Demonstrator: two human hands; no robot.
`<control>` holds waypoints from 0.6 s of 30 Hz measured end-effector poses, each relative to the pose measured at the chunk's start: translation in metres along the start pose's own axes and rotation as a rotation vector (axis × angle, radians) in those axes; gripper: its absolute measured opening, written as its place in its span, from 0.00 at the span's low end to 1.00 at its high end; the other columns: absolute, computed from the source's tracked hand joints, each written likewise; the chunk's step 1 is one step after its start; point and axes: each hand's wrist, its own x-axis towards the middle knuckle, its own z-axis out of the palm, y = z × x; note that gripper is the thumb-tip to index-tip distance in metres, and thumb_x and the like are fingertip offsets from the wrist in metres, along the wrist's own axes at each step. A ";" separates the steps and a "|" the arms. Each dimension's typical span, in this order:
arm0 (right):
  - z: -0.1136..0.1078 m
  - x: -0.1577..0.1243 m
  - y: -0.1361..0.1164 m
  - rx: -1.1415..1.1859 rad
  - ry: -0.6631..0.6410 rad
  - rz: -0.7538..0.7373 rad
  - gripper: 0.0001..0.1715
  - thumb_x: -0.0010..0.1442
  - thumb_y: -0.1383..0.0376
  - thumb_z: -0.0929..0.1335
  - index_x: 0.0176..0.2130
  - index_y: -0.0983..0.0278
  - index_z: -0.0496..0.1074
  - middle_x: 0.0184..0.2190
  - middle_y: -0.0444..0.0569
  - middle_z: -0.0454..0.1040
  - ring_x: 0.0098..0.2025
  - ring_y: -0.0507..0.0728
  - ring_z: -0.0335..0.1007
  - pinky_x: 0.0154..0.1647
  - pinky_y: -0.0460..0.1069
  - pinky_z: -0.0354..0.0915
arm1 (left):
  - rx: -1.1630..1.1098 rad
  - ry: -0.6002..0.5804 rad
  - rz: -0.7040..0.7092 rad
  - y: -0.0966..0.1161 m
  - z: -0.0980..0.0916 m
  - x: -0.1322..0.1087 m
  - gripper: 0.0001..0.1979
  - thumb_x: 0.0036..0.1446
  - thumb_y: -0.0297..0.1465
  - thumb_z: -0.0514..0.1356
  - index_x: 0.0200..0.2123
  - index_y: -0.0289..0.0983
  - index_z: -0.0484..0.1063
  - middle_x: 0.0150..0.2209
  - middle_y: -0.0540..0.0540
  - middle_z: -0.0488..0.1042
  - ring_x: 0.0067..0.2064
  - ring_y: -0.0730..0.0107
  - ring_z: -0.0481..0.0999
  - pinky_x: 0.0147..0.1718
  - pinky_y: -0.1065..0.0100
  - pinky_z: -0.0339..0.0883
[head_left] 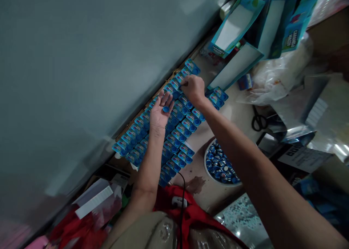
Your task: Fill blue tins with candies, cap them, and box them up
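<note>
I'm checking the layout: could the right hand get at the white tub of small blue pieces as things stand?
Probably yes, by drawing back: the right hand is over the packs, and the tub is open on top. The right forearm hides only part of it in this view.

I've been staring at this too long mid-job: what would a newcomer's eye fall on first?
Probably the slanting rows of blue packs across the middle, beneath the left hand, palm up with a small blue disc, and the right hand. Next, the round white tub of blue pieces, right of the packs, then the open turquoise boxes at upper right.
</note>
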 end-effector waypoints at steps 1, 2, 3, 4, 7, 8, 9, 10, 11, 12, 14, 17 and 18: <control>-0.001 0.011 0.000 -0.052 -0.043 -0.001 0.09 0.59 0.72 0.71 0.36 0.60 0.82 0.45 0.53 0.86 0.52 0.66 0.82 0.56 0.59 0.76 | 0.010 0.003 -0.002 0.004 -0.005 -0.001 0.17 0.80 0.36 0.57 0.65 0.46 0.80 0.60 0.44 0.86 0.67 0.61 0.83 0.68 0.57 0.76; -0.001 0.022 -0.001 -0.094 -0.088 0.000 0.07 0.60 0.72 0.73 0.36 0.60 0.82 0.44 0.53 0.85 0.53 0.67 0.82 0.57 0.60 0.77 | 0.022 0.005 -0.007 0.007 -0.010 -0.002 0.17 0.80 0.37 0.58 0.65 0.47 0.80 0.60 0.44 0.86 0.67 0.60 0.83 0.68 0.56 0.77; -0.002 0.033 -0.002 -0.131 -0.133 0.006 0.04 0.61 0.70 0.74 0.36 0.61 0.81 0.43 0.53 0.85 0.53 0.68 0.83 0.57 0.61 0.77 | 0.031 0.002 -0.012 0.008 -0.013 -0.002 0.17 0.80 0.39 0.58 0.65 0.48 0.80 0.61 0.44 0.86 0.67 0.60 0.83 0.68 0.56 0.77; -0.002 0.042 -0.003 -0.165 -0.176 0.020 0.02 0.62 0.68 0.76 0.35 0.62 0.81 0.41 0.52 0.84 0.54 0.69 0.83 0.56 0.62 0.77 | 0.038 -0.007 -0.016 0.009 -0.015 -0.001 0.17 0.79 0.41 0.59 0.65 0.48 0.80 0.61 0.44 0.86 0.68 0.59 0.82 0.68 0.55 0.77; -0.004 0.064 -0.008 -0.256 -0.265 0.100 0.13 0.55 0.66 0.83 0.35 0.64 0.80 0.41 0.51 0.82 0.55 0.71 0.83 0.57 0.62 0.77 | 0.049 -0.046 -0.014 0.007 -0.016 0.002 0.18 0.80 0.43 0.57 0.64 0.49 0.80 0.62 0.44 0.85 0.69 0.59 0.81 0.68 0.55 0.77; -0.006 0.066 -0.010 -0.272 -0.274 0.122 0.17 0.51 0.68 0.85 0.36 0.64 0.80 0.42 0.51 0.82 0.55 0.71 0.82 0.57 0.62 0.77 | 0.055 -0.056 -0.013 0.006 -0.016 0.002 0.18 0.81 0.43 0.56 0.64 0.50 0.80 0.62 0.45 0.85 0.69 0.60 0.81 0.67 0.55 0.77; -0.008 0.064 -0.012 -0.274 -0.266 0.135 0.20 0.48 0.70 0.86 0.38 0.63 0.80 0.43 0.50 0.82 0.55 0.70 0.82 0.58 0.62 0.76 | 0.061 -0.064 -0.013 0.006 -0.015 0.003 0.18 0.81 0.43 0.55 0.63 0.50 0.80 0.62 0.45 0.86 0.68 0.61 0.82 0.66 0.57 0.78; -0.011 0.058 -0.015 -0.266 -0.247 0.138 0.22 0.49 0.70 0.86 0.41 0.62 0.80 0.45 0.50 0.82 0.55 0.69 0.82 0.59 0.61 0.76 | 0.069 -0.064 -0.014 0.008 -0.014 0.003 0.18 0.81 0.42 0.54 0.62 0.49 0.81 0.60 0.45 0.86 0.66 0.62 0.83 0.64 0.58 0.79; -0.014 0.047 -0.017 -0.244 -0.214 0.132 0.23 0.52 0.70 0.85 0.45 0.61 0.80 0.47 0.50 0.82 0.55 0.68 0.81 0.59 0.60 0.75 | 0.078 -0.055 -0.013 0.010 -0.014 0.002 0.17 0.82 0.40 0.54 0.60 0.48 0.82 0.58 0.45 0.87 0.63 0.64 0.85 0.62 0.61 0.80; -0.016 0.032 -0.017 -0.204 -0.167 0.117 0.22 0.57 0.69 0.83 0.48 0.59 0.79 0.50 0.49 0.82 0.55 0.66 0.80 0.60 0.59 0.74 | 0.088 -0.037 -0.011 0.013 -0.014 0.001 0.17 0.82 0.38 0.53 0.57 0.47 0.82 0.55 0.45 0.88 0.60 0.66 0.87 0.58 0.64 0.81; -0.018 -0.012 -0.012 -0.066 -0.029 0.063 0.18 0.65 0.68 0.78 0.53 0.57 0.77 0.53 0.50 0.81 0.55 0.63 0.78 0.59 0.57 0.73 | 0.121 0.021 0.006 0.017 -0.015 -0.004 0.18 0.82 0.35 0.52 0.52 0.44 0.83 0.48 0.46 0.89 0.52 0.69 0.88 0.52 0.68 0.81; -0.018 -0.110 0.012 0.214 0.203 0.024 0.07 0.72 0.62 0.72 0.50 0.56 0.76 0.51 0.51 0.79 0.51 0.61 0.77 0.56 0.55 0.74 | 0.220 0.077 0.060 0.007 -0.014 -0.021 0.16 0.80 0.33 0.55 0.46 0.43 0.84 0.41 0.48 0.88 0.46 0.70 0.87 0.48 0.69 0.80; -0.018 -0.149 0.025 0.273 0.241 0.074 0.05 0.73 0.61 0.70 0.48 0.55 0.75 0.48 0.51 0.79 0.49 0.61 0.76 0.54 0.55 0.74 | 0.261 0.075 0.072 -0.004 -0.011 -0.031 0.14 0.79 0.33 0.57 0.44 0.43 0.84 0.40 0.48 0.87 0.45 0.69 0.87 0.49 0.69 0.79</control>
